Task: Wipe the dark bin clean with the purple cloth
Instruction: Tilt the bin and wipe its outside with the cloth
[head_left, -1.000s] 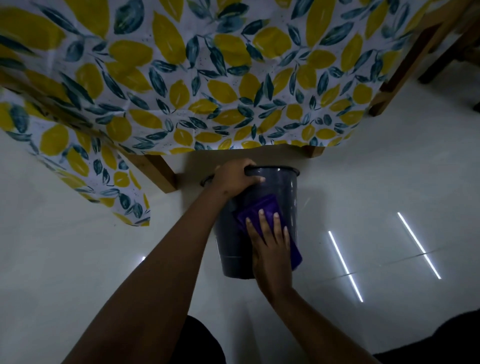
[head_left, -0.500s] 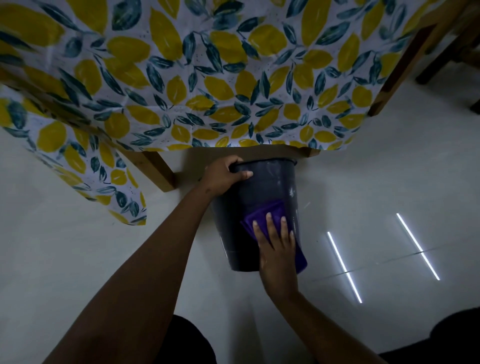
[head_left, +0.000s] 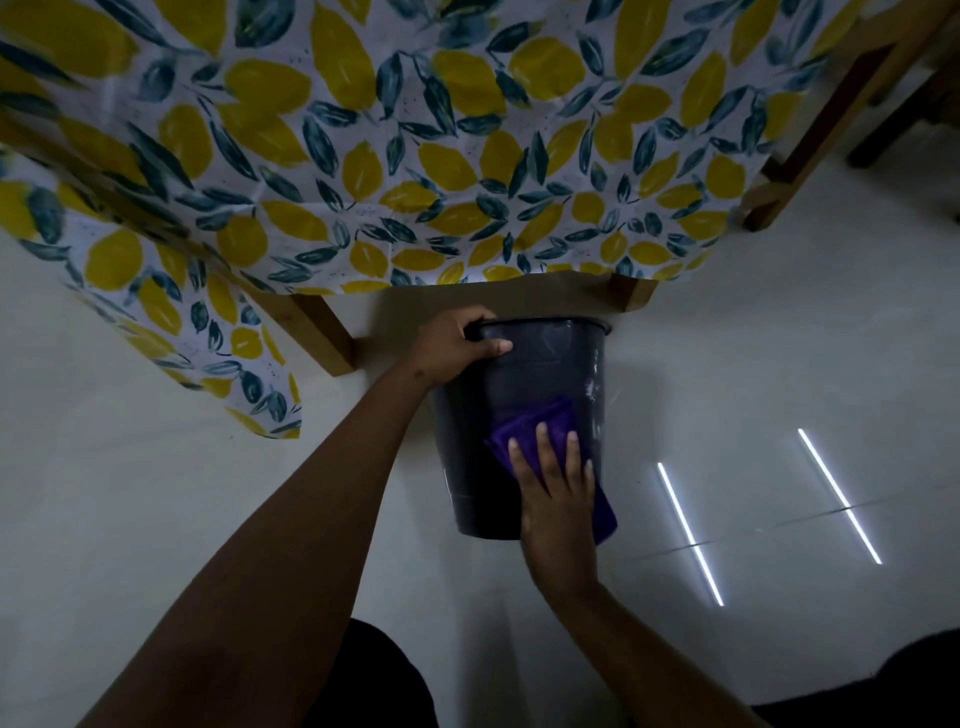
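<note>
Floor (head_left: 156, 493): pale and glossy, with bright streaks of reflected light to the right of the dark bin.
Tablecloth (head_left: 415, 156): white with yellow lemons and blue-green leaves, hanging down just behind the dark bin.
Table leg (head_left: 322, 332): wooden, to the left of the dark bin, near its rim.
Dark bin (head_left: 540, 374): stands on the floor in front of me, its mouth toward the tablecloth and its base nearest my knees.
My left hand (head_left: 457, 348): clamped on the left side of the dark bin's rim, thumb along the outside wall, fingers curled over the edge.
Purple cloth (head_left: 530, 426): folded and flat against the near outside wall of the dark bin, low and toward its right; it sticks out past my fingertips and beside my palm.
My right hand (head_left: 556, 493): lying flat on the purple cloth, fingers straight and slightly spread, pressing it to the dark bin rather than gripping it.
</note>
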